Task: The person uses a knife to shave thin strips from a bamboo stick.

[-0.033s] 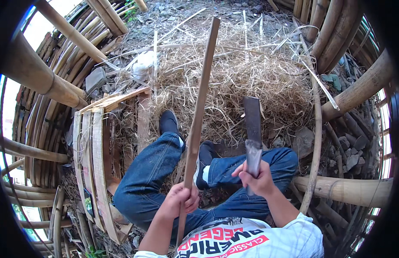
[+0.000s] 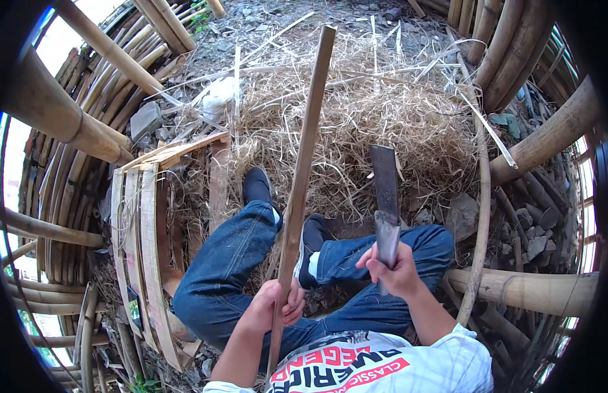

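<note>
Wooden strip [image 2: 306,141], frame centre; knife [image 2: 385,180], right of centre. Fingers of left hand [image 2: 267,308] and right hand [image 2: 398,274] clamp these respectively.

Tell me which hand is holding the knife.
The right hand: its fingers wrap the grey handle of the dark-bladed knife, while the left hand grips the long wooden stick.

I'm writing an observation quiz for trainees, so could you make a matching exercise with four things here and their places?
1. wooden strip
2. dark-bladed tool
3. slatted wooden frame
4. pile of shavings

A. beyond the shoes
B. in the right hand
C. left of the left knee
D. in the left hand

Pairs: 1-D, 2-B, 3-C, 4-A
</note>
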Action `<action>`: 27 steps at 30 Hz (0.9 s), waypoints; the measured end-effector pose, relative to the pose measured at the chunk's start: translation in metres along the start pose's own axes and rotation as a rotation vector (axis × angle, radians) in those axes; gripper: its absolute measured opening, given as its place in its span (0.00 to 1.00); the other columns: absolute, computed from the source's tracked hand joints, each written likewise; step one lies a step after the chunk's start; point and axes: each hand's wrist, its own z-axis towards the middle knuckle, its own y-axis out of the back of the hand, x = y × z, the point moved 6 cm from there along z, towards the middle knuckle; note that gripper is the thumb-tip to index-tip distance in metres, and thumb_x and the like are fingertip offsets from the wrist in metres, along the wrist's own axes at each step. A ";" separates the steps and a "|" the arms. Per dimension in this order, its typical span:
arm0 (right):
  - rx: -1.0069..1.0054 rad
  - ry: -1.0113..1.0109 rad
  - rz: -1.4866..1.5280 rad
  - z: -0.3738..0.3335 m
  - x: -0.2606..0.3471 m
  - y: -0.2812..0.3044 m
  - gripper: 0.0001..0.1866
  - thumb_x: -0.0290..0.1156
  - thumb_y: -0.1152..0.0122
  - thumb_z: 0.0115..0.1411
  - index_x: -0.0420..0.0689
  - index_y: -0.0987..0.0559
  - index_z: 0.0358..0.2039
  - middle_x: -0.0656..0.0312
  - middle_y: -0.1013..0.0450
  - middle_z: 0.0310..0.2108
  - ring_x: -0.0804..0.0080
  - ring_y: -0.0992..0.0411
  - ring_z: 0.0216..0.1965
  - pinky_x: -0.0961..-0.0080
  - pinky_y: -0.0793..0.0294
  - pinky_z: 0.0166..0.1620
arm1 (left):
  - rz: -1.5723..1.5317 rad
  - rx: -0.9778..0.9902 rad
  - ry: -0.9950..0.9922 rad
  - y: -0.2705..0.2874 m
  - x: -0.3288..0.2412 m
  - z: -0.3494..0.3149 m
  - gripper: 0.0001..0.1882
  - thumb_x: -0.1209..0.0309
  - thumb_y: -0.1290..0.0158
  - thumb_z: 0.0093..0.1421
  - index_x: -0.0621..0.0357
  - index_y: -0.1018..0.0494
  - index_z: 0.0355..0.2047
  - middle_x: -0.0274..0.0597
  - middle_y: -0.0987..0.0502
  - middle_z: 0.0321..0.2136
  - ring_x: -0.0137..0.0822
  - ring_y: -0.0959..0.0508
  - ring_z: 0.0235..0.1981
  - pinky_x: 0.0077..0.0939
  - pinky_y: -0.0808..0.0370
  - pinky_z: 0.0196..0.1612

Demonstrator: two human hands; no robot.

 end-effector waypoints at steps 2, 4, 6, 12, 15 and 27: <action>0.028 0.108 -0.058 0.005 0.004 0.008 0.12 0.33 0.34 0.58 0.41 0.27 0.28 0.61 0.25 0.23 0.82 0.31 0.18 0.84 0.34 0.22 | -0.032 0.082 0.064 -0.009 0.001 0.001 0.20 0.53 0.61 0.70 0.53 0.42 0.25 0.28 0.44 0.14 0.22 0.42 0.13 0.16 0.43 0.17; 0.047 0.143 -0.294 0.011 0.023 0.007 0.13 0.34 0.33 0.57 0.40 0.27 0.29 0.60 0.27 0.21 0.78 0.31 0.17 0.81 0.34 0.22 | 0.084 0.002 0.118 -0.010 -0.002 0.007 0.19 0.55 0.60 0.70 0.52 0.41 0.25 0.27 0.43 0.15 0.21 0.41 0.14 0.17 0.42 0.16; 0.073 0.158 -0.678 0.014 0.047 -0.001 0.15 0.34 0.30 0.51 0.39 0.27 0.30 0.56 0.30 0.19 0.61 0.28 0.18 0.72 0.31 0.23 | 0.271 -0.152 0.127 -0.005 0.002 0.011 0.16 0.59 0.59 0.70 0.52 0.39 0.26 0.25 0.43 0.16 0.19 0.41 0.15 0.19 0.43 0.17; 0.136 0.204 -0.969 0.028 0.050 -0.012 0.13 0.30 0.32 0.46 0.41 0.26 0.30 0.50 0.25 0.22 0.52 0.24 0.26 0.63 0.25 0.30 | 0.810 -0.335 -0.136 -0.022 -0.001 0.007 0.12 0.66 0.58 0.70 0.61 0.36 0.32 0.35 0.36 0.16 0.26 0.38 0.17 0.28 0.39 0.21; 0.111 0.175 -1.047 0.030 0.052 -0.003 0.13 0.32 0.32 0.46 0.42 0.25 0.29 0.51 0.25 0.22 0.52 0.24 0.26 0.62 0.25 0.30 | 0.877 -0.331 -0.115 -0.032 -0.001 0.002 0.10 0.68 0.57 0.69 0.63 0.35 0.34 0.43 0.36 0.15 0.30 0.35 0.17 0.31 0.37 0.22; -0.001 0.254 -1.191 0.025 0.047 0.020 0.09 0.32 0.34 0.43 0.43 0.25 0.20 0.51 0.28 0.16 0.50 0.26 0.22 0.61 0.25 0.27 | 0.661 -0.131 0.007 -0.037 0.017 -0.004 0.15 0.72 0.48 0.61 0.61 0.34 0.47 0.29 0.38 0.17 0.22 0.40 0.20 0.20 0.42 0.25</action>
